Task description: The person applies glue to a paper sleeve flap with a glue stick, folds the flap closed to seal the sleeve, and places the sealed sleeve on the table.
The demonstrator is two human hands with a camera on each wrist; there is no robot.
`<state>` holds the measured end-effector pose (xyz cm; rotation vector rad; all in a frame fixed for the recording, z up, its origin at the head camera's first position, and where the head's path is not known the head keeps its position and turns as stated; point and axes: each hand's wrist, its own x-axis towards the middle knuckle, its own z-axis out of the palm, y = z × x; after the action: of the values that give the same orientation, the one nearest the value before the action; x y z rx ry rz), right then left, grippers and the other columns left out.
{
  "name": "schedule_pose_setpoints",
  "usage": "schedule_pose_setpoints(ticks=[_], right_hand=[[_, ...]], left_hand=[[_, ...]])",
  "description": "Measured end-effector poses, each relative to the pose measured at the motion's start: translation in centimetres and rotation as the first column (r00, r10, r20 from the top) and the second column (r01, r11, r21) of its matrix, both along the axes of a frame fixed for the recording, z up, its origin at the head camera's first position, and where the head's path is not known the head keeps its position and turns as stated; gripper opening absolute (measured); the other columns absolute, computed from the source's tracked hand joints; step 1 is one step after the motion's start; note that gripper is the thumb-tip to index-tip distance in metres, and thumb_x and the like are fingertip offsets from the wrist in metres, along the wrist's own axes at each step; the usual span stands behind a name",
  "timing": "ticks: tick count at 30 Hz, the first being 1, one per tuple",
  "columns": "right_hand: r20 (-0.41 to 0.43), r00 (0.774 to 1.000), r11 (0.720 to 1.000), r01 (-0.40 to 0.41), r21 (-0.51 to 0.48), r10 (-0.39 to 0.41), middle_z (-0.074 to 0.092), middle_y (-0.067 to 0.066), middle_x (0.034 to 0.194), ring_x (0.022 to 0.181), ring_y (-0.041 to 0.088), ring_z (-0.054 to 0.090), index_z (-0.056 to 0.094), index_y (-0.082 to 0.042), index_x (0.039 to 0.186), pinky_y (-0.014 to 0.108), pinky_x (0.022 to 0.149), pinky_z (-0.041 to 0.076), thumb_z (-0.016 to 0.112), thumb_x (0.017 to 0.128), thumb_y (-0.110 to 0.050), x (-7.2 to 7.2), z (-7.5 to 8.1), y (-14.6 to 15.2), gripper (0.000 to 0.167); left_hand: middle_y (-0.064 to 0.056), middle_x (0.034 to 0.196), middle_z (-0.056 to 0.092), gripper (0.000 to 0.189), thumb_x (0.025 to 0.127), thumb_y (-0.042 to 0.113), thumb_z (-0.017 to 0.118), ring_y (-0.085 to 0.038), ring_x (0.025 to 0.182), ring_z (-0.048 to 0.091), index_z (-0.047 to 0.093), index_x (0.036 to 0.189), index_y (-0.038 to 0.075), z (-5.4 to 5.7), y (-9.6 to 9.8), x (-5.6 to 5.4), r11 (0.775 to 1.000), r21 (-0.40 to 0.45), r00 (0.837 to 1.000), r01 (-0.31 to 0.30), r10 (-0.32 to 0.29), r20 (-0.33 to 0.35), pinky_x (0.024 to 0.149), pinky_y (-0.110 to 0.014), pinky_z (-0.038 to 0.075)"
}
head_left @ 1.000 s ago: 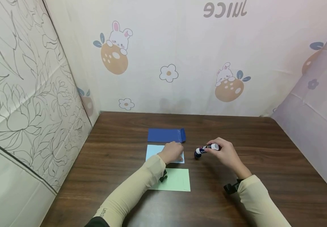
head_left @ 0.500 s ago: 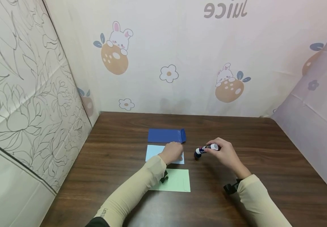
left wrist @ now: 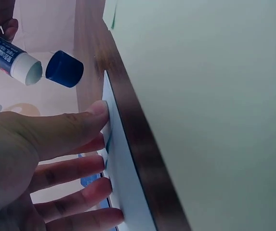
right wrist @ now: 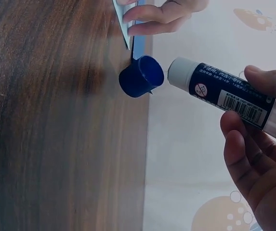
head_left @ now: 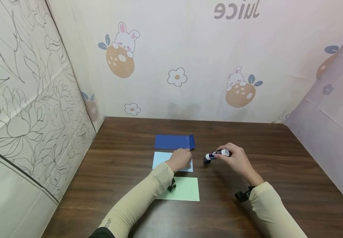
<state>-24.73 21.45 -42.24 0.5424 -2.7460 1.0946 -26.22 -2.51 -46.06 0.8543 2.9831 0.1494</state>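
My left hand (head_left: 179,160) rests its fingertips on a light blue envelope (head_left: 160,158), and the wrist view shows the fingers (left wrist: 75,169) nearly straight. My right hand (head_left: 237,161) grips a glue stick (right wrist: 234,94) between thumb and fingers, its white end pointing down and left. Just off that end is its dark blue cap (right wrist: 141,76), open side toward the stick, close over the table. A thin gap shows between cap and stick in both wrist views. Under my left forearm lies a pale green envelope (head_left: 187,189), partly hidden.
Beyond the light blue envelope lies a dark blue envelope (head_left: 172,141), its flap at the right end. The brown wooden table (head_left: 123,185) ends at a back curtain (head_left: 189,43) printed with rabbits and fruit. More curtains hang at both sides.
The glue stick and my right hand have shifted up very slightly, and the cap appears a little higher over its dark shadow. My left hand and the envelopes stay in place.
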Motion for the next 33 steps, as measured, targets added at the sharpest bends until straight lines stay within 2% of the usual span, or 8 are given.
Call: schedule_pose_setpoints(ticks=[11, 19, 21, 28, 33], right_hand=[[-0.002, 1.0, 1.0, 0.001, 0.0, -0.001, 0.067, 0.007, 0.094, 0.075, 0.016, 0.051, 0.072, -0.007, 0.099, 0.022, 0.06, 0.044, 0.077, 0.084, -0.019, -0.08, 0.15, -0.14, 0.02], [0.007, 1.0, 1.0, 0.003, 0.011, -0.003, 0.067, 0.009, 0.097, 0.078, 0.017, 0.053, 0.072, -0.006, 0.1, 0.021, 0.063, 0.046, 0.076, 0.085, -0.019, 0.14, 0.09, -0.09, 0.021], [0.005, 1.0, 1.0, 0.002, 0.012, -0.002, 0.068, 0.009, 0.097, 0.078, 0.017, 0.054, 0.072, -0.007, 0.101, 0.021, 0.064, 0.046, 0.077, 0.085, -0.02, 0.19, 0.07, -0.1, 0.021], [0.007, 1.0, 1.0, 0.004, 0.008, -0.004, 0.067, 0.008, 0.097, 0.078, 0.016, 0.054, 0.072, -0.007, 0.101, 0.021, 0.064, 0.047, 0.076, 0.085, -0.02, 0.22, 0.08, -0.19, 0.021], [0.019, 1.0, 1.0, 0.009, 0.004, -0.01, 0.067, 0.01, 0.098, 0.079, 0.016, 0.053, 0.072, -0.007, 0.101, 0.021, 0.064, 0.046, 0.076, 0.085, -0.022, 0.25, 0.25, -0.21, 0.022]], left_hand=[[0.002, 0.079, 0.07, 0.012, 0.081, 0.022, 0.08, -0.014, 0.076, 0.066, 0.072, 0.074, 0.014, 0.3, 0.38, 0.01, 0.999, 0.032, 0.999, -0.028, 0.029, -0.028, 0.078, -0.032, 0.056], [-0.001, 0.082, 0.069, 0.012, 0.082, 0.019, 0.079, -0.015, 0.075, 0.066, 0.072, 0.075, 0.012, -0.02, 0.34, 0.03, 0.997, 0.065, 1.0, -0.029, 0.028, 0.012, 0.067, -0.029, 0.055], [-0.001, 0.083, 0.069, 0.013, 0.082, 0.02, 0.079, -0.015, 0.074, 0.066, 0.072, 0.074, 0.013, -0.05, 0.35, 0.09, 0.997, 0.07, 0.999, -0.03, 0.029, 0.016, 0.068, -0.029, 0.055], [-0.002, 0.088, 0.07, 0.01, 0.083, 0.017, 0.077, -0.017, 0.082, 0.067, 0.072, 0.077, 0.012, 0.31, 0.51, 0.38, 0.998, 0.047, 0.999, -0.04, 0.039, 0.026, 0.077, -0.031, 0.056], [-0.004, 0.092, 0.07, 0.005, 0.085, 0.015, 0.075, -0.017, 0.084, 0.067, 0.073, 0.083, 0.011, 0.65, 0.6, 0.5, 0.999, 0.019, 0.999, -0.027, 0.027, 0.02, 0.073, -0.029, 0.056]])
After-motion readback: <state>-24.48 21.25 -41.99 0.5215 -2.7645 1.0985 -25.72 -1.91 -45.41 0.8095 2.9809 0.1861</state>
